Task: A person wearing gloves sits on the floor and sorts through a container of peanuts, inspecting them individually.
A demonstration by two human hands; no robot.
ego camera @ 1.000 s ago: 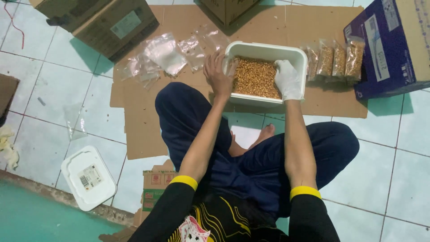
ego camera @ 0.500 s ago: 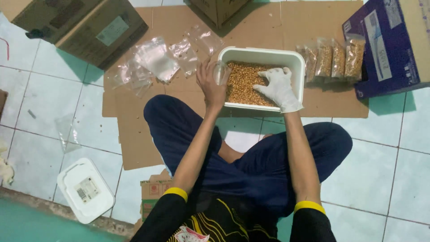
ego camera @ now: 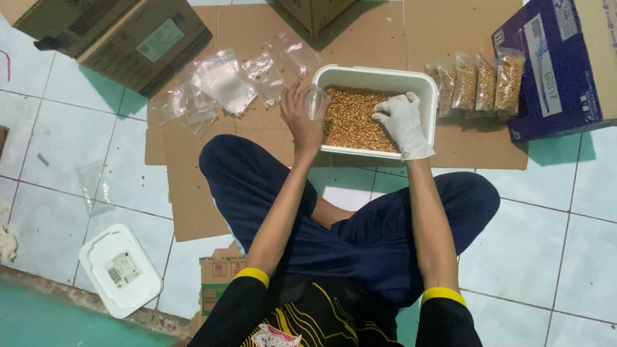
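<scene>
A white rectangular tub [ego camera: 376, 76] full of brown snack pieces [ego camera: 352, 119] sits on flattened cardboard in front of my crossed legs. My left hand [ego camera: 301, 117], bare, holds a small clear plastic bag [ego camera: 316, 101] at the tub's left rim. My right hand [ego camera: 402, 121], in a white glove, is down in the snack pieces with its fingers curled into them. Several filled clear bags [ego camera: 479, 83] stand in a row just right of the tub.
Loose empty clear bags [ego camera: 225, 83] lie on the cardboard [ego camera: 193, 193] to the left. Brown cartons [ego camera: 122, 35] stand at top left and top centre. A purple box [ego camera: 556, 64] is at right. A white lid [ego camera: 119, 270] lies on the tiled floor at lower left.
My right hand has moved from the tub's right rim down into the snack pieces. My left hand now holds a clear bag at the left rim. The view has shifted slightly.
</scene>
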